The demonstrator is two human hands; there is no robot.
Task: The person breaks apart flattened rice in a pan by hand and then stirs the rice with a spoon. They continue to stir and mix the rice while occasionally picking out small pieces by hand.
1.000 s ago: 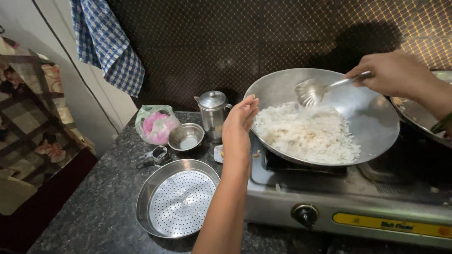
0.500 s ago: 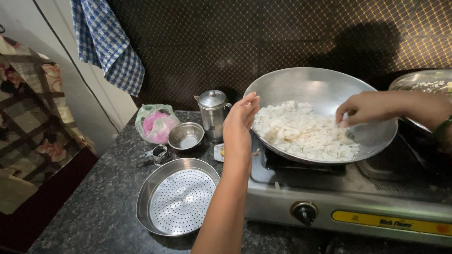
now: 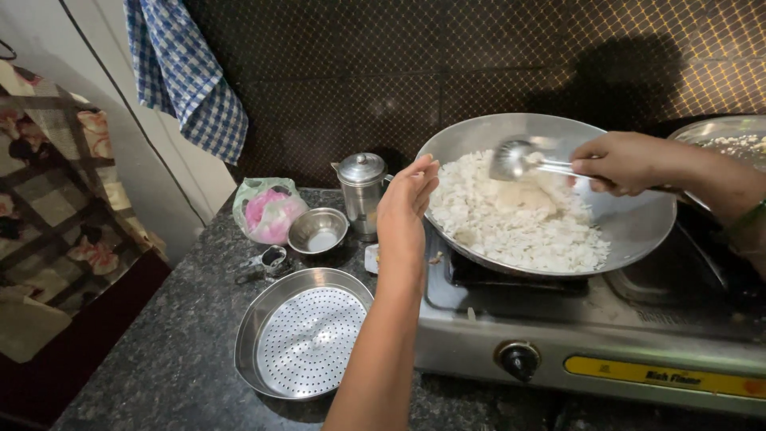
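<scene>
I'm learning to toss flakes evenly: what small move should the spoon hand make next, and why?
Probably dip the spoon into the pale heap of flakes below: the right hand holds it raised, while the left hand steadies the pan.

Left hand (image 3: 404,209) raised, fingers straight together; right hand (image 3: 621,163) has a closed grip, forearm extended

This is a home kitchen. A steel gas stove (image 3: 590,335) with a front knob sits on a dark speckled stone counter (image 3: 167,359) and carries a wide metal pan (image 3: 638,223) of white flaked food. Near the counter's back edge stand a small lidded steel pot (image 3: 361,187) and a steel bowl (image 3: 317,231); a perforated steel tray (image 3: 303,335) lies near the front edge. A blue checked cloth (image 3: 187,76) hangs by the dark, probably tiled, wall (image 3: 399,72).
</scene>
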